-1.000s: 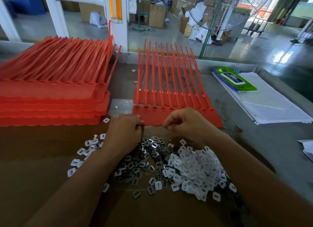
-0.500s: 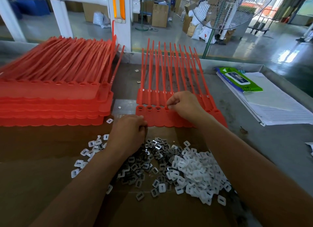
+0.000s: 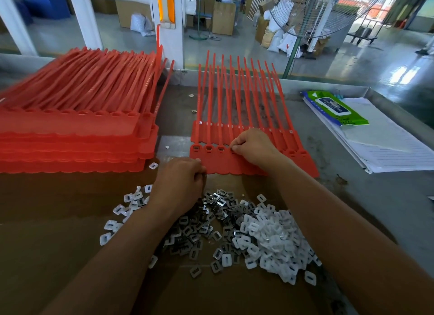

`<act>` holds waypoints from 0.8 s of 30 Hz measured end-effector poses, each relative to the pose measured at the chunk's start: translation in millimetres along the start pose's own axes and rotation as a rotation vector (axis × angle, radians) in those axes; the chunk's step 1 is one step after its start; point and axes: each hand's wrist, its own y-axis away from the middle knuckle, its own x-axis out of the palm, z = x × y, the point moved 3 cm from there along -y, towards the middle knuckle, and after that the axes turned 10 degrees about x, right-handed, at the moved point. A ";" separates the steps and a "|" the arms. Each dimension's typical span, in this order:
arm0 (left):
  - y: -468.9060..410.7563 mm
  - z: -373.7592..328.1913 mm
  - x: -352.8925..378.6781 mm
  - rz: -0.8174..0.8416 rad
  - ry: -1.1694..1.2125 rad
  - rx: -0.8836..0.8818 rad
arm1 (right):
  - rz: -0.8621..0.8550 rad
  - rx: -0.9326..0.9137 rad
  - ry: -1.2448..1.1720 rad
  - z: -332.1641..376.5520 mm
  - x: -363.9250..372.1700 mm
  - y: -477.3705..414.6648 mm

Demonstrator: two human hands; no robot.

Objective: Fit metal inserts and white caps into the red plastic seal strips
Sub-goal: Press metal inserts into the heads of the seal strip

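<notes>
A sheet of joined red seal strips (image 3: pixel 234 159) lies flat in front of me, tails pointing away. Three sockets at its left end hold metal inserts. My right hand (image 3: pixel 252 146) rests on the sheet with fingers curled, pinching a small piece down at the fourth socket. My left hand (image 3: pixel 179 180) sits at the sheet's near left edge, fingers curled around small parts I cannot make out. A heap of metal inserts (image 3: pixel 204 225) and a heap of white caps (image 3: pixel 272 239) lie on brown cardboard below my hands.
A tall stack of red seal strip sheets (image 3: pixel 75 126) fills the left. Lined paper sheets (image 3: pixel 385 145) and a green wipes pack (image 3: pixel 335 108) lie at the right. Loose white caps (image 3: pixel 122 211) are scattered left of my left arm. A raised table rim runs along the back.
My right hand has moved from beside my left hand up onto the sheet and now presses at the fourth socket. My left hand has stayed at the sheet's near edge.
</notes>
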 end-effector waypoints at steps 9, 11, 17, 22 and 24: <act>-0.4 1.2 2.2 0.003 0.006 -0.004 | -0.048 0.055 -0.081 -3.5 -2.6 0.0; -0.6 1.2 2.6 0.000 0.005 0.003 | -0.041 0.066 -0.094 -3.2 -2.9 -0.6; -0.7 2.3 3.3 0.004 0.001 0.004 | -0.026 0.104 -0.141 -2.9 -3.1 -0.4; 0.6 2.7 3.1 0.008 -0.010 -0.003 | 0.005 0.093 -0.169 -4.4 -6.1 5.0; 0.4 2.9 3.5 0.011 -0.012 -0.008 | 0.022 0.064 -0.163 -3.5 -8.8 9.7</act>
